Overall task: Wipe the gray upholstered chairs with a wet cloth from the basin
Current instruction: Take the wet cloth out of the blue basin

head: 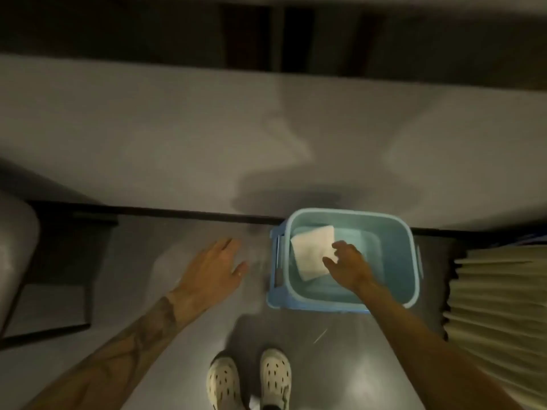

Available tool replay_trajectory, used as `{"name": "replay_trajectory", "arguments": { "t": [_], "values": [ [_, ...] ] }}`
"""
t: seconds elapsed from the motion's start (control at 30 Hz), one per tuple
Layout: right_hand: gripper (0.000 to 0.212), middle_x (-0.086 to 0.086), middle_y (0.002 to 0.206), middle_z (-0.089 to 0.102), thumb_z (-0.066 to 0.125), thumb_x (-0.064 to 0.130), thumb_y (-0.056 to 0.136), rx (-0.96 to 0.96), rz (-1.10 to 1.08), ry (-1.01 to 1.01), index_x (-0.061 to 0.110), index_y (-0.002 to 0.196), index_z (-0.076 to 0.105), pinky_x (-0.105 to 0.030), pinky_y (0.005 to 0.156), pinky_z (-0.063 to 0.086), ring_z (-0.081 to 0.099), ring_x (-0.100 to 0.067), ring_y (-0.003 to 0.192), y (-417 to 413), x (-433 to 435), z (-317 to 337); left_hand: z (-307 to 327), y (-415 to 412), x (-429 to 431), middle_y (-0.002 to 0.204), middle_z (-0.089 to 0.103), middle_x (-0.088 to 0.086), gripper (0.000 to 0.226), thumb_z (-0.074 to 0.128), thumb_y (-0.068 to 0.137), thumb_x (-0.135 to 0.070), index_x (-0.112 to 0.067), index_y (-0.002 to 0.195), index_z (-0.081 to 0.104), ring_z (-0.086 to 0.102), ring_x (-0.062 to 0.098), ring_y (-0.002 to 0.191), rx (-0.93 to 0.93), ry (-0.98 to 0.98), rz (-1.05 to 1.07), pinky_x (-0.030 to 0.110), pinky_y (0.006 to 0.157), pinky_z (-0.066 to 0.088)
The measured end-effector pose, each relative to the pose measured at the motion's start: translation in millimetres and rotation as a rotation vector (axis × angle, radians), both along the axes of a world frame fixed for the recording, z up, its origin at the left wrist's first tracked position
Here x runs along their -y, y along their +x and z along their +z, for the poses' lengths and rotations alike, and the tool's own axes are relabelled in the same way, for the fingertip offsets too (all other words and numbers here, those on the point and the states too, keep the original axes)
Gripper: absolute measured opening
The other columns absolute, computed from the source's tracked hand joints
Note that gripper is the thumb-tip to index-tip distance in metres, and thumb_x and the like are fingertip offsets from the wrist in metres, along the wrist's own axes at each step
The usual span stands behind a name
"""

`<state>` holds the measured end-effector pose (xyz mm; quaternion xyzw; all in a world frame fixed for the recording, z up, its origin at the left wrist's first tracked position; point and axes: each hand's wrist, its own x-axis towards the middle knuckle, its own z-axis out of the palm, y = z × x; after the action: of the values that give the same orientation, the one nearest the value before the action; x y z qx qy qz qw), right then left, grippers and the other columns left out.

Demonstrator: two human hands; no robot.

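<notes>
One cloth (310,251) lies in the basin (349,212); the right hand (350,266), fingers spread at its edge, should grip, then wring.

Light is dim and warm; edges are blurred. Floor (340,350): glossy gray with soft reflections. A broad pale gray surface (148,128) spans left to right, shadowed, with a black strip (177,213) along its near edge; wall or counter, cannot tell. Far: dark vertical panels (296,37). Left: dark frame (59,261). Right: cream pleated curtain (497,291).
</notes>
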<state>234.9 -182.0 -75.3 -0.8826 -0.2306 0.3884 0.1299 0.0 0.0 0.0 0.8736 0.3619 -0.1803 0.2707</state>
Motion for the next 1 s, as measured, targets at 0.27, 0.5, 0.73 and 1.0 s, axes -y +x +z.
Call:
{"name": "replay_trajectory", "arguments": {
  "t": [0.27,0.5,0.73,1.0],
  "values": [
    [0.061,-0.018,0.139,0.047,0.064,0.037,0.093,0.081,-0.153,-0.047,0.007,0.14,0.039,-0.049,0.105,0.042,0.047,-0.039,0.128,18.7,-33.2,-70.5,-62.3,4.9,9.2,0.154,0.051,0.005,0.057,0.055,0.107,-0.038,-0.017,0.158,0.042,0.05,0.024,0.139,0.062,-0.042,0.017,0.036,0.117,0.042],
    [0.022,-0.02,0.108,0.061,0.057,0.024,0.098,0.138,-0.116,0.077,0.004,0.105,0.054,-0.036,0.077,0.041,0.058,-0.036,0.095,-5.8,-29.6,-36.7,-33.1,-6.6,14.9,0.156,0.049,0.003,0.056,0.051,0.108,-0.041,-0.019,0.158,0.04,0.049,0.023,0.141,0.065,-0.036,0.048,0.035,0.118,0.04],
    [0.025,-0.009,0.097,0.061,0.052,0.028,0.101,0.117,-0.041,0.363,0.004,0.11,0.052,-0.029,0.072,0.035,0.057,-0.029,0.086,-55.2,-40.1,121.4,96.1,-38.7,16.2,0.154,0.051,0.008,0.055,0.052,0.108,-0.038,-0.015,0.157,0.042,0.051,0.029,0.137,0.116,-0.007,0.101,0.042,0.116,0.043],
    [0.027,-0.002,0.108,0.065,0.052,0.034,0.101,0.0,0.074,0.639,0.013,0.118,0.056,-0.039,0.086,0.05,0.061,-0.021,0.099,-189.9,-116.3,314.5,251.5,-169.0,-18.6,0.159,0.044,0.005,0.061,0.048,0.108,-0.046,-0.018,0.161,0.037,0.046,0.028,0.142,0.192,0.129,0.248,0.041,0.117,0.038]
  ]
}}
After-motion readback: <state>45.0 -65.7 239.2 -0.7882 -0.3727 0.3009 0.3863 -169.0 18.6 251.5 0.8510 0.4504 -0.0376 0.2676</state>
